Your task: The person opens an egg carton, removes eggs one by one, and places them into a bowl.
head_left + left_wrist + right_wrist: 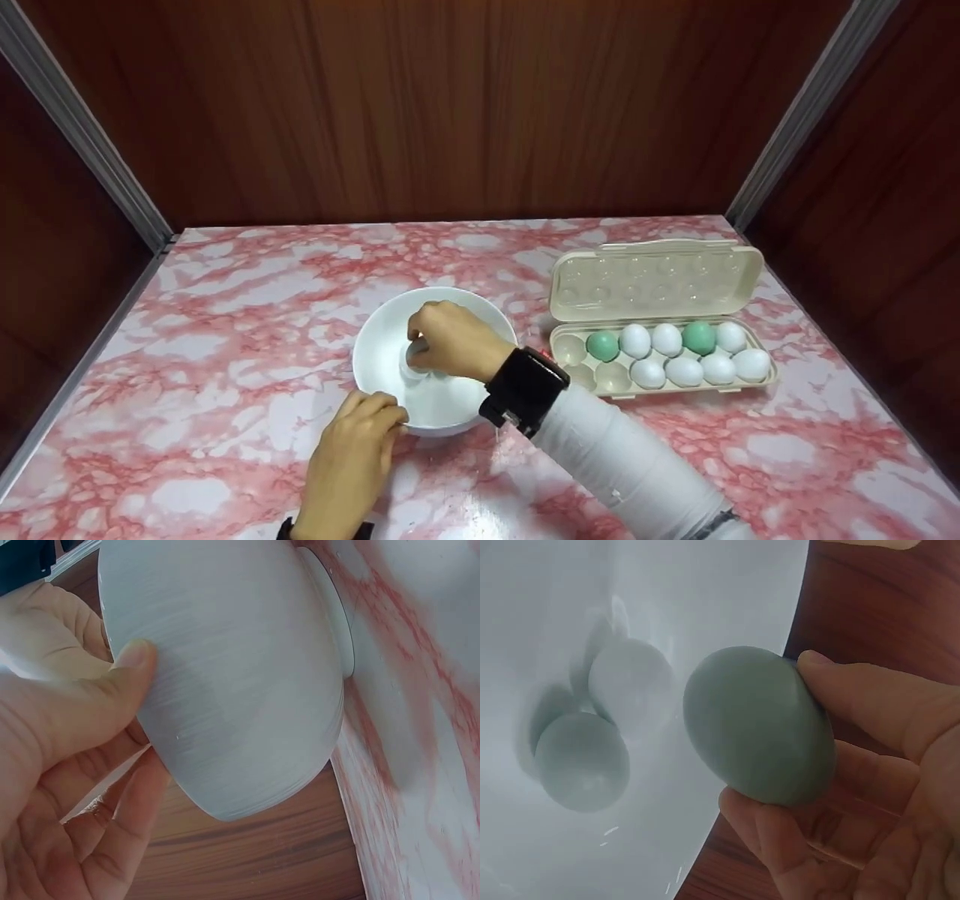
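A white bowl stands on the table, its near-left rim pinched by my left hand. In the left wrist view the thumb lies on the bowl's outer wall, with the other fingers behind the rim. My right hand is over the bowl; the right wrist view shows it holding a grey-green egg between thumb and fingers. Two pale eggs, one beside the other, lie inside the bowl. The right hand partly hides the bowl's interior in the head view.
Right of the bowl, an open beige egg carton holds several white eggs and two green ones, one near its left end and one farther right. Three left-end cups hold nothing. Brown panels enclose the marbled table.
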`<state>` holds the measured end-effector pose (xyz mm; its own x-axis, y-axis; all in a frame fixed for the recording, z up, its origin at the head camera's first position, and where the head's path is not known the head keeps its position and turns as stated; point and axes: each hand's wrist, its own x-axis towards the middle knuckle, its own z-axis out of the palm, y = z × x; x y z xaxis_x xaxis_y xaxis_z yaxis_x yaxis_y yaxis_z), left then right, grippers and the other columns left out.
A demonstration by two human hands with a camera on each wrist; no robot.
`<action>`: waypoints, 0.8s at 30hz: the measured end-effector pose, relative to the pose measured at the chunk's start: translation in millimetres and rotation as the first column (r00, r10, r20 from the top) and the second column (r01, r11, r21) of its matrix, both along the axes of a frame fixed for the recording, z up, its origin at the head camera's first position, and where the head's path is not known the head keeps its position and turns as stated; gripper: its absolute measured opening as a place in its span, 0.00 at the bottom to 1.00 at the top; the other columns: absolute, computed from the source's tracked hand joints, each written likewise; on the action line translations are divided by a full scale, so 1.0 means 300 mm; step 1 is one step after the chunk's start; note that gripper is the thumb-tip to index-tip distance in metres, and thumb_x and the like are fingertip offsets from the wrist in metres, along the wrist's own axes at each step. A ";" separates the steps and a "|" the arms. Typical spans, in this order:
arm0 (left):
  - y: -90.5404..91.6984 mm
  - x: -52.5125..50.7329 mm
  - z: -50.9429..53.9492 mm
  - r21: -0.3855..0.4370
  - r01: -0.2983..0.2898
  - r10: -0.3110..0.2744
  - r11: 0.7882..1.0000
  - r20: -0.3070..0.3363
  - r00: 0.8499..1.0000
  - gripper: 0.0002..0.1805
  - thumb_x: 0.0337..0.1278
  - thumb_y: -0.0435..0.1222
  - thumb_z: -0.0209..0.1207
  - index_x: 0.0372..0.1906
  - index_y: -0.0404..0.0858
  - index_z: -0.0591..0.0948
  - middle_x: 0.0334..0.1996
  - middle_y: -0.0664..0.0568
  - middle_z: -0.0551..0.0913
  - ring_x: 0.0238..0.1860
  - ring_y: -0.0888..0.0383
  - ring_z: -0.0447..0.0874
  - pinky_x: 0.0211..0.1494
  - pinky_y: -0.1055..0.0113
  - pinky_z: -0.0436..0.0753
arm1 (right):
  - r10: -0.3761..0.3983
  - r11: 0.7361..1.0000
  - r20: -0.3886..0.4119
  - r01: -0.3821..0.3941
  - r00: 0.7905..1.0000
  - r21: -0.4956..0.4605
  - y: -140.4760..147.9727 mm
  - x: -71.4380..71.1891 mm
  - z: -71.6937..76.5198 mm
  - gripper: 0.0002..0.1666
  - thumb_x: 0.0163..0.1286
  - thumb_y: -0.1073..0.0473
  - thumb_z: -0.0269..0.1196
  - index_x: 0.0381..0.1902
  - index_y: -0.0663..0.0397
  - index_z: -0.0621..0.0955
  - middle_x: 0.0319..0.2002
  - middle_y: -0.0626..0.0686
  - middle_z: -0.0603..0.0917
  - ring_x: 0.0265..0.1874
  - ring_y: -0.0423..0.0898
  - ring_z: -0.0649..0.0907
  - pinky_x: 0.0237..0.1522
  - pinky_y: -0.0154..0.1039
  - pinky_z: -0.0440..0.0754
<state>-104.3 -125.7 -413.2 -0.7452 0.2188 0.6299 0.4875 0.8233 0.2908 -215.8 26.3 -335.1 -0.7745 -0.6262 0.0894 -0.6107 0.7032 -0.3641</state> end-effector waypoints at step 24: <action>0.000 0.000 0.000 -0.020 0.006 -0.007 1.000 -0.034 0.999 0.11 0.37 0.23 0.73 0.26 0.40 0.86 0.34 0.58 0.86 0.36 0.60 0.77 0.42 0.67 0.84 | 0.047 0.985 0.128 -0.067 0.991 0.156 -0.074 -0.015 -0.007 0.06 0.54 0.65 0.68 0.33 0.59 0.86 0.30 0.49 0.85 0.27 0.40 0.76 0.28 0.29 0.74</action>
